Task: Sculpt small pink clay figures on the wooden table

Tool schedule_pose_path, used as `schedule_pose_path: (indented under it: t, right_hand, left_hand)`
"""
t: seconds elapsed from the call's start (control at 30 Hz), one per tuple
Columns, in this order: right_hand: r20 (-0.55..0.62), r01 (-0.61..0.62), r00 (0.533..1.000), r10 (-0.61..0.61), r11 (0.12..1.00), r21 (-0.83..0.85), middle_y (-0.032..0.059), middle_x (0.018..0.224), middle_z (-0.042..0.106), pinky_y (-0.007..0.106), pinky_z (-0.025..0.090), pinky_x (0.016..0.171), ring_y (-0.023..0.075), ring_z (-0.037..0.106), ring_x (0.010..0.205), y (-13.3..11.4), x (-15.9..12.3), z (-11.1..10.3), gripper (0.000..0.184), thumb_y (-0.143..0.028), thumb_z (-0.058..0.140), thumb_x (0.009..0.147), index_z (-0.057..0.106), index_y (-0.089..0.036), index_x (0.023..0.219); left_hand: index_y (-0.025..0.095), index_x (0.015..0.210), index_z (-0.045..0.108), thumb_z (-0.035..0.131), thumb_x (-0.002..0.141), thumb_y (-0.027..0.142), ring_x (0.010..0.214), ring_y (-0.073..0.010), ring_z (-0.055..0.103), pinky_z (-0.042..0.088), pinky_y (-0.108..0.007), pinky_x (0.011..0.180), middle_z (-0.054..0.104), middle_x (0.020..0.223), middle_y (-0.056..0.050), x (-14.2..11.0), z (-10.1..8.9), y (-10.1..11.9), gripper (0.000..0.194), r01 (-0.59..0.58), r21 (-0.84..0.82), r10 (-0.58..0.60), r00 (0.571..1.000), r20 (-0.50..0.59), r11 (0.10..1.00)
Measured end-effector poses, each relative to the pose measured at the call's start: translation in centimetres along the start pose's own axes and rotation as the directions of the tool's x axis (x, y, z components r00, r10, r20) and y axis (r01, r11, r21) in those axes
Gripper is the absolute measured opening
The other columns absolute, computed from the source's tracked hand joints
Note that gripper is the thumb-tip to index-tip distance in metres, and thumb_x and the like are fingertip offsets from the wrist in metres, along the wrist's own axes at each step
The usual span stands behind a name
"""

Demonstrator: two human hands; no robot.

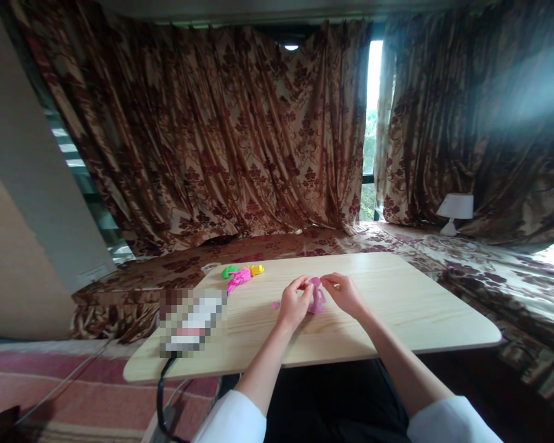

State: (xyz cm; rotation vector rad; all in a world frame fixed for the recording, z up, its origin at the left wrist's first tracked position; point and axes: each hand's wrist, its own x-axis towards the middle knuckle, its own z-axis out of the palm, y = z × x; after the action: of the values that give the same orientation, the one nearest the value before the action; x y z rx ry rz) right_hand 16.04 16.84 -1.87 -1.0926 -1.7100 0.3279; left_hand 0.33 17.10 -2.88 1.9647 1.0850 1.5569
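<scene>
Both hands met over the middle of the pale wooden table (397, 307). Left hand (293, 303) and right hand (346, 294) each pinched the pink piece (317, 295) with fingertips drawn narrow, left from its left side, right at its top — piece held just above the board, roughly centred between the table's near and far edges. Too small to tell its exact shape, or whether soft or rigid.

Best handled, by the look of it, with light fingertip pressure and wrists kept low near the board, so a slip would drop the piece onto wood, not off it. Small pink scrap (276, 305) lay just left of the left hand.

Plenty of bare board to the right and toward the near edge. Left side more crowded — a blurred-out flat object (192, 320) with a dark cable (160, 394) trailing over the near edge, and bright toy pieces (240, 274) near the far edge.
</scene>
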Motion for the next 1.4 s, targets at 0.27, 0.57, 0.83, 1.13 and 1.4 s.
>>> schedule_pose_path:
  t: [0.27,0.57,0.83,1.13,1.4]
  right_hand:
    - [-0.035,0.025,0.999,-0.025,1.0,0.013,0.0056,0.082,0.065,0.026,0.047,0.067,0.0152,0.061,0.073,0.6,-1.5,1.0,0.018,-0.022,0.05,0.08,0.067,-0.017,0.083]
    - [-0.093,0.091,0.991,-0.094,0.995,-0.037,0.0045,0.086,0.062,0.028,0.046,0.072,0.0164,0.058,0.082,0.4,-2.0,1.1,0.018,-0.016,0.049,0.079,0.065,-0.02,0.087]
    - [-0.07,0.092,0.993,-0.093,0.996,-0.02,0.0047,0.085,0.062,0.027,0.046,0.072,0.0157,0.057,0.08,0.3,-2.1,1.3,0.02,-0.015,0.048,0.08,0.066,-0.02,0.088]
    - [-0.093,0.085,0.992,-0.087,0.996,-0.03,0.0043,0.084,0.062,0.027,0.047,0.07,0.0156,0.058,0.079,0.6,-2.2,1.2,0.021,-0.015,0.048,0.08,0.067,-0.02,0.086]
    - [-0.084,0.068,0.994,-0.068,0.998,-0.006,0.0043,0.085,0.063,0.027,0.048,0.069,0.0156,0.059,0.079,0.6,-2.2,1.4,0.021,-0.016,0.047,0.08,0.067,-0.02,0.085]
  left_hand:
    - [0.017,0.083,0.065,0.052,0.078,0.022,0.084,-0.0152,0.057,0.044,-0.028,0.079,0.063,0.085,-0.004,-0.6,-0.4,0.2,0.015,-0.033,0.063,0.034,0.999,0.0,0.997]
    - [0.018,0.081,0.063,0.049,0.078,0.016,0.088,-0.0166,0.056,0.043,-0.033,0.085,0.059,0.087,-0.004,-0.7,-0.7,0.2,0.014,-0.054,0.143,0.063,0.996,-0.056,0.988]
    - [0.018,0.085,0.065,0.049,0.079,0.016,0.089,-0.0157,0.056,0.044,-0.031,0.084,0.059,0.088,-0.004,-0.9,-0.4,0.0,0.017,-0.108,0.216,0.118,0.992,-0.037,0.97]
    - [0.018,0.082,0.065,0.048,0.079,0.016,0.088,-0.0157,0.056,0.044,-0.031,0.084,0.059,0.087,-0.004,-0.9,-0.6,0.3,0.017,-0.096,0.24,0.111,0.993,-0.051,0.966]
    - [0.019,0.08,0.064,0.049,0.078,0.016,0.09,-0.0162,0.056,0.042,-0.031,0.086,0.062,0.088,-0.004,-0.9,-0.6,0.5,0.016,-0.082,0.213,0.09,0.995,-0.032,0.974]
